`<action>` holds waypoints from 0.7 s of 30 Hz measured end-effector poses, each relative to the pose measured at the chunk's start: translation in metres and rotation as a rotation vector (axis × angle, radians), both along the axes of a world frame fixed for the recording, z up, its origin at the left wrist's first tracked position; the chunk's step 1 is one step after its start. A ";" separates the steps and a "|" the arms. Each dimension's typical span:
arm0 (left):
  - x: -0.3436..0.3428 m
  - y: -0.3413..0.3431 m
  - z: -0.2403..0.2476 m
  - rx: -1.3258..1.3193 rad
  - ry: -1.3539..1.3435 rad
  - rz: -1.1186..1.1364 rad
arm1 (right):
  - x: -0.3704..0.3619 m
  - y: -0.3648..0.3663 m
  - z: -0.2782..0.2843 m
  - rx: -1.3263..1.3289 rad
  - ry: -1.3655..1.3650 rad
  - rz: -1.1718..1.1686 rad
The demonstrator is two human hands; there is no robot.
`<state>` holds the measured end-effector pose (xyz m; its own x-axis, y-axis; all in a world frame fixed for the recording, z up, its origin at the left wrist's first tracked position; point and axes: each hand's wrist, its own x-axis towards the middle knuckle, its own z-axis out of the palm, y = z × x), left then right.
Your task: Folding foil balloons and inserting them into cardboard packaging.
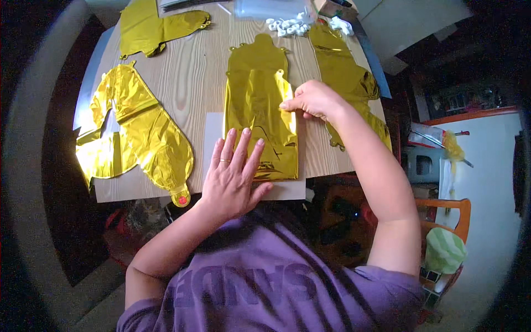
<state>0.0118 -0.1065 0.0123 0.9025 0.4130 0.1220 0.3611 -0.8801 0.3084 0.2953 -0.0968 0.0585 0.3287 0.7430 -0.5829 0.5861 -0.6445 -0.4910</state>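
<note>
A flat gold foil balloon (251,97), folded lengthwise, lies in front of me on the wooden table. Its lower part rests over a pale card sheet (213,124). My left hand (228,180) is spread flat on the lower left of the foil, with a ring on one finger. At the balloon's right edge my right hand (316,100) is closed, thumb and forefinger pinching the foil. Small tabs stick out along the balloon's upper edges. To the left lies another crinkled gold foil balloon (157,135), with a red spot on its lower end.
More gold foil balloons lie at the far left (141,33) and along the right side (337,66). Small white pieces (287,26) sit in a pile at the back, beside clear plastic bags (260,8) and a small box (335,8). An orange-brown chair (466,218) stands at the lower right.
</note>
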 end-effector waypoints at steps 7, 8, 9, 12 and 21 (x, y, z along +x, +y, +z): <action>-0.001 0.001 0.001 -0.020 -0.002 -0.007 | -0.007 -0.010 -0.002 0.098 0.366 -0.290; -0.001 0.001 0.002 -0.025 -0.001 -0.008 | -0.009 -0.011 -0.001 0.108 0.402 -0.318; 0.000 0.001 0.003 -0.027 0.001 -0.008 | -0.011 -0.013 0.000 0.118 0.438 -0.350; 0.001 0.001 0.003 -0.034 0.006 -0.008 | -0.008 -0.015 -0.006 0.147 0.528 -0.407; 0.001 0.001 0.003 -0.019 0.007 -0.009 | -0.007 -0.024 -0.004 0.150 0.647 -0.461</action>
<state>0.0126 -0.1054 0.0153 0.9070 0.4070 0.1079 0.3553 -0.8773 0.3227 0.2888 -0.1209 0.0543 0.2527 0.7002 -0.6677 -0.1529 -0.6525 -0.7422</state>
